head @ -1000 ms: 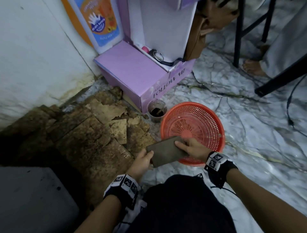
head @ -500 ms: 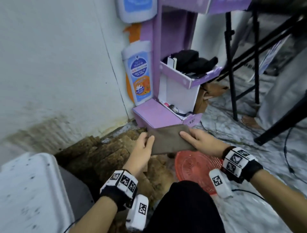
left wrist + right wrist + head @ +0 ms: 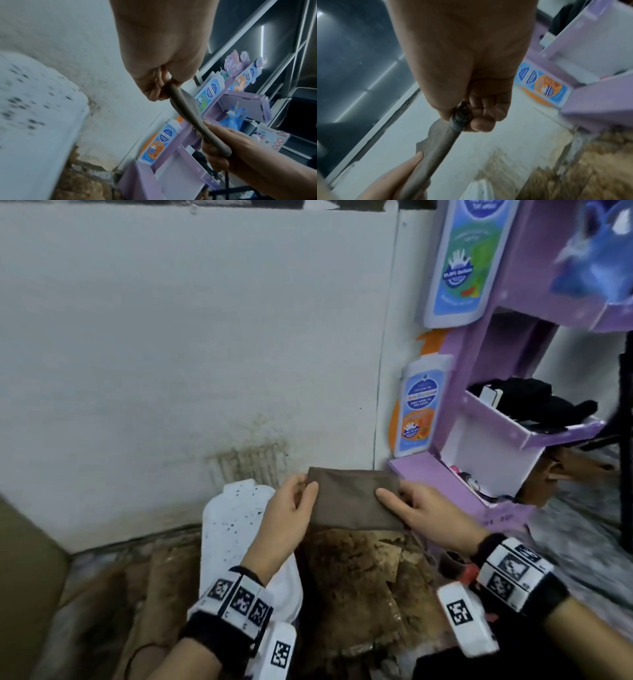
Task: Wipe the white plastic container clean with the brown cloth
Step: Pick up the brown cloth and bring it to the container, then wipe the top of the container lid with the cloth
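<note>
Up close, the fingers (image 3: 155, 93) of the left hand (image 3: 287, 518) are curled under one short edge of the brown cloth (image 3: 354, 499), with the thumb laid flat on top, so that edge is pinched between them. On the opposite edge the right hand (image 3: 424, 517) grips in the same way: its thumb lies across the upper face and, in the right wrist view, its fingers (image 3: 485, 113) fold in beneath the fabric. Between the two hands the cloth is folded into a flat rectangle and held in the air, stretched level from one hand to the other; seen edge-on from either wrist it looks like a thick, slightly bunched strip. It touches nothing but the hands. Just below and to the left of the left hand stands the white plastic container (image 3: 233, 529), its pale surface dotted with small dark specks; the left forearm crosses in front of it, and the cloth is near it but apart from it. Under the cloth and hands lies a patch of brown, crumbling broken floor pieces (image 3: 356, 580) that runs up to the white wall (image 3: 191, 344), which carries a brownish stain low down behind the cloth. To the right, against the wall, stands a purple cardboard display stand (image 3: 489, 446) with blue and orange bottle-shaped printed panels (image 3: 416, 409) on its side and dark items on one shelf.
</note>
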